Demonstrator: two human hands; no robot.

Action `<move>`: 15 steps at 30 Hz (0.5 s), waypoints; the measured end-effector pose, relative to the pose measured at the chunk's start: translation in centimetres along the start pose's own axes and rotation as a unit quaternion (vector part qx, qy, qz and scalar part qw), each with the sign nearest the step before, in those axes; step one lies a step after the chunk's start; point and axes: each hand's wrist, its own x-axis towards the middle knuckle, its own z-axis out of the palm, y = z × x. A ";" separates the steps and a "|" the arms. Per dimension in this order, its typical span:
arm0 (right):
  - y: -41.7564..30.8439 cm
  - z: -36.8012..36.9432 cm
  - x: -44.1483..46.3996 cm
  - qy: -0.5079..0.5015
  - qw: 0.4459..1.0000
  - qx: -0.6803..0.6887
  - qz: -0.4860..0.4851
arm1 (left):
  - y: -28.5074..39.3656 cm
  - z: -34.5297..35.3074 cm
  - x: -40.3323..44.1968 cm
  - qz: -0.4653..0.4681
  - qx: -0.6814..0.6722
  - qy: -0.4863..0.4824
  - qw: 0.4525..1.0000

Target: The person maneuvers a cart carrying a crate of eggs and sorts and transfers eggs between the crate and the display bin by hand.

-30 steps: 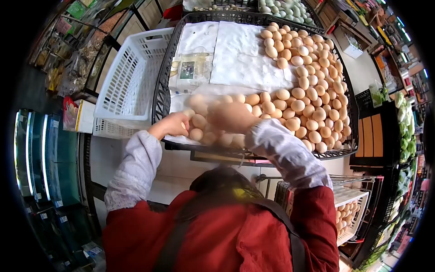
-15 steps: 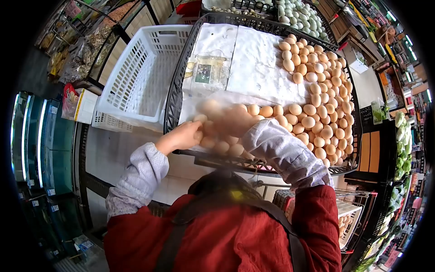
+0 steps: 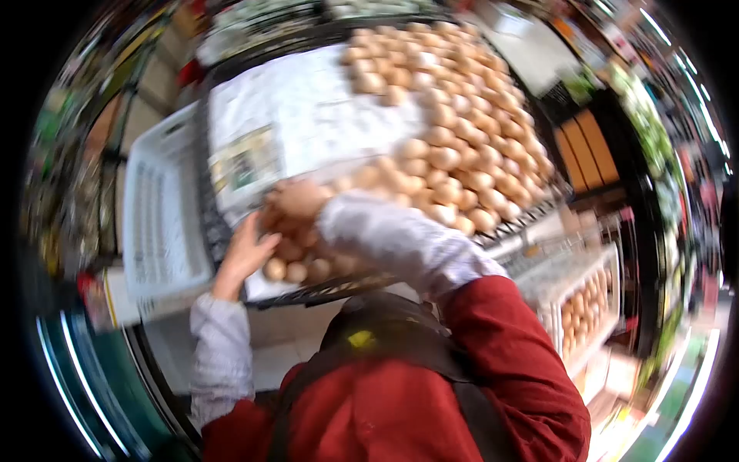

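Brown eggs point(image 3: 469, 154) lie in a wide black crate point(image 3: 531, 219) lined with white paper point(image 3: 323, 100). They crowd its right side and run along the near edge to the near left corner. There my left hand point(image 3: 245, 252) is beside the eggs, fingers stretched and thumb apart, nothing visible in it. Just above it, my right hand point(image 3: 299, 202) reaches over the eggs in that corner with its back toward me. Its fingers are blurred and partly hidden, so I cannot make out whether they hold an egg.
A white plastic basket point(image 3: 165, 208) stands against the crate's left side. At the right, a cart holds a white crate point(image 3: 608, 269) with more eggs point(image 3: 585, 308). Other produce crates point(image 3: 262, 31) are at the back, and green vegetables point(image 3: 643, 115) line the far right.
My view has turned and blurred, so the crate sits further left and more of the cart shows. My left hand has opened from curled fingers; my right hand has moved closer to the crate's left side.
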 end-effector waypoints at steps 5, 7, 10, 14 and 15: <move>-4.6 -5.2 -6.7 0.146 0.976 0.083 0.138 | -1.2 0.8 2.8 -0.043 -0.116 -0.126 0.984; -5.4 -7.6 -11.6 0.196 0.970 0.090 0.109 | -0.1 0.4 2.7 -0.086 -0.115 -0.164 0.976; -7.2 -12.4 -23.4 0.257 0.938 0.182 0.144 | 0.9 -0.5 2.2 -0.164 -0.086 -0.171 0.968; -9.6 -14.5 -41.5 0.347 0.841 0.223 0.349 | -1.0 -1.8 3.7 -0.151 0.034 -0.105 0.982; -10.7 -14.4 -46.5 0.408 0.787 0.206 0.415 | -5.3 -2.6 6.2 -0.098 0.096 -0.080 0.987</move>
